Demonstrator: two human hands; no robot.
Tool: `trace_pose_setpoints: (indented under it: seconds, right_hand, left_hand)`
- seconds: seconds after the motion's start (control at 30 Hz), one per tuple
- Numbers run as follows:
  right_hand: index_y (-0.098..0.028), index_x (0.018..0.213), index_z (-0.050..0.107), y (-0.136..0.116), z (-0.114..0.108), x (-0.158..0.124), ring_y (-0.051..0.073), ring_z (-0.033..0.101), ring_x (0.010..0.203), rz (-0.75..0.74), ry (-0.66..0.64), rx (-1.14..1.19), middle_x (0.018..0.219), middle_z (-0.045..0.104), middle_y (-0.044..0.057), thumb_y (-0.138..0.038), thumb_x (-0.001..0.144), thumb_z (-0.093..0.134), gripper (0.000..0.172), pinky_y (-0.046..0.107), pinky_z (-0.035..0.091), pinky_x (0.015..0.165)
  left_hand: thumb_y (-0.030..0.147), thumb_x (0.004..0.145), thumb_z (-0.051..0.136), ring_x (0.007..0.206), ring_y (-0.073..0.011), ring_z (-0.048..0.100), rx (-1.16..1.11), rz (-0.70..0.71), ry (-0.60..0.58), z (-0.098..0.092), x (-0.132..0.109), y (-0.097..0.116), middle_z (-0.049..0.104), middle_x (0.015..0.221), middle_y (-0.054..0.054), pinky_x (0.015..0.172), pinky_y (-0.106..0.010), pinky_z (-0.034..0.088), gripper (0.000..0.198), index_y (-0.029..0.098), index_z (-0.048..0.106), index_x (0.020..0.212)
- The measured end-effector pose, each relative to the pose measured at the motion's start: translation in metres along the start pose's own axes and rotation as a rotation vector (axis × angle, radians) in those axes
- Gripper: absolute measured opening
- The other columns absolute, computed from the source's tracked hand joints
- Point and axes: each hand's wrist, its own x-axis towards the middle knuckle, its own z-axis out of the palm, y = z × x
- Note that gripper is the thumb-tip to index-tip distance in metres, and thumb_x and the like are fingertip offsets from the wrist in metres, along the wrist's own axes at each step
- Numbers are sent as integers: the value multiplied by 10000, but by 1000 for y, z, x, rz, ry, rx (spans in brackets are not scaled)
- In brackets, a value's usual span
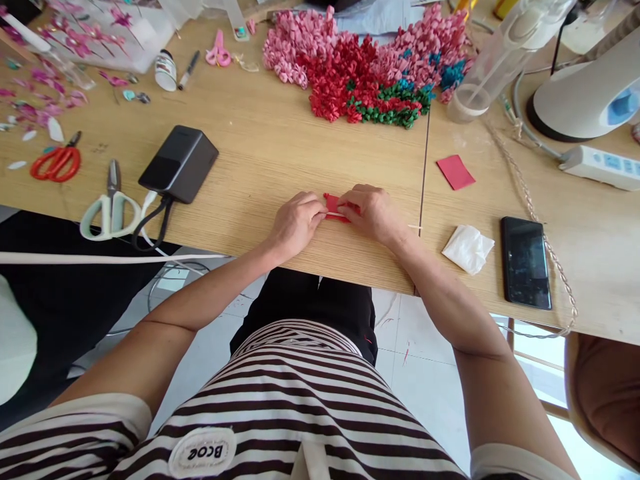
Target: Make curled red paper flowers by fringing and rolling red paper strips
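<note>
A small red piece (334, 203) lies on the wooden table between my two hands, close to the front edge. My left hand (299, 223) has its fingers closed at the piece's left side, with a thin pale stick (336, 214) between the hands. From the right, my right hand (369, 208) pinches the piece and the stick, its fingertips covering part of the red. The stick's far end shows beyond my right wrist. A flat red square (455, 172) rests farther right.
Left: a black power bank (179, 163), white-handled scissors (111, 210) and red-handled scissors (56, 162). Behind: a pile of pink, red and green pieces (345, 73). Right: folded white tissue (469, 249), a phone (526, 262), a clear bottle (470, 100) and a power strip (603, 167).
</note>
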Motion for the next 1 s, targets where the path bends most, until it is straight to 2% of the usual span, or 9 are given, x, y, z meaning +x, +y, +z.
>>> trace_pose_setpoints:
  seconds: [0.17, 0.33, 0.53, 0.77, 1.0]
  right_hand:
    - [-216, 1178, 762, -1, 3, 5, 213, 633, 952, 6, -28, -47, 1073, 727, 100, -278, 1043, 465, 331, 315, 443, 842]
    - [-246, 1179, 772, -4, 5, 6, 228, 633, 984, 12, -71, -149, 1081, 711, 103, -299, 1055, 464, 336, 324, 437, 832]
    - [-229, 1173, 775, -3, 4, 6, 225, 638, 968, 24, -49, -131, 1069, 716, 110, -308, 1056, 464, 342, 321, 432, 817]
    - [-209, 1023, 787, 3, 4, 0, 177, 629, 855, -87, -51, 4, 947, 729, 63, -318, 1013, 563, 249, 288, 419, 778]
    - [-217, 910, 769, 3, 9, 1, 170, 621, 815, -49, -51, 7, 923, 733, 46, -296, 988, 591, 209, 289, 421, 763]
  left_hand:
    - [137, 941, 594, 912, -199, 651, 10, 9, 7, 0, -1, 1, 710, 909, -49, 832, -337, 539, 166, 180, 742, 879]
    - [148, 941, 590, 901, -201, 645, 18, 18, 38, 1, -2, 3, 713, 908, -51, 836, -338, 536, 174, 189, 748, 879]
    - [155, 945, 581, 888, -200, 643, 24, 10, 34, 1, -2, 3, 704, 888, -49, 827, -338, 530, 186, 192, 747, 869]
    - [135, 942, 592, 906, -207, 639, 8, 2, 23, 1, -1, 4, 701, 905, -58, 820, -341, 526, 162, 177, 738, 883]
    - [195, 977, 568, 900, -192, 637, 24, -7, 99, -4, -6, 1, 697, 908, -43, 828, -326, 528, 172, 196, 730, 918]
